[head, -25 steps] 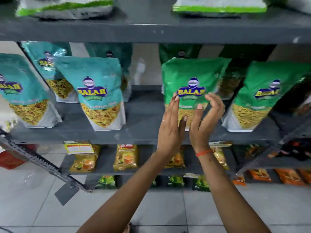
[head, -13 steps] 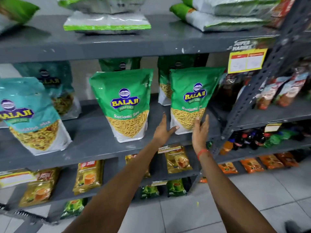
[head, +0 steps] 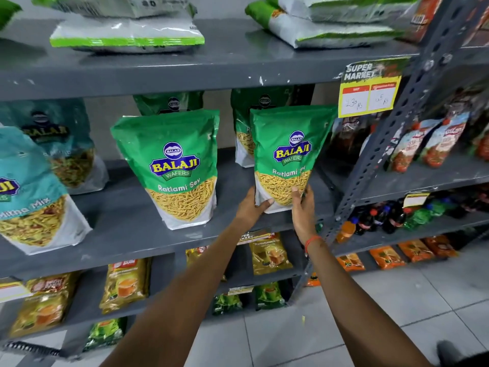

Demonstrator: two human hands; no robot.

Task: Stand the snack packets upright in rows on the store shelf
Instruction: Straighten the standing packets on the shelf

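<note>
Hands on it: I saw the left hand (head: 251, 206) and right hand (head: 301, 207) gripping the upright green Ratlami Sev packet (head: 288, 152) low, on the grey shelf (head: 132, 221).

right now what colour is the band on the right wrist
Orange-red wrist band, clearest in the head view.

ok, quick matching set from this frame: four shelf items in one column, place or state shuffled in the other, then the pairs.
Items:
1. right Ratlami Sev packet
2. left Ratlami Sev packet
3. teal Mithna Mix packet
4. white-and-green bags

Place or state:
A. lying flat on the top shelf
B. standing free on the middle shelf, no hand on it
C. at the far left of the middle shelf
D. gripped at its base by the left hand and right hand

Pairs: 1-D, 2-B, 3-C, 4-A
</note>
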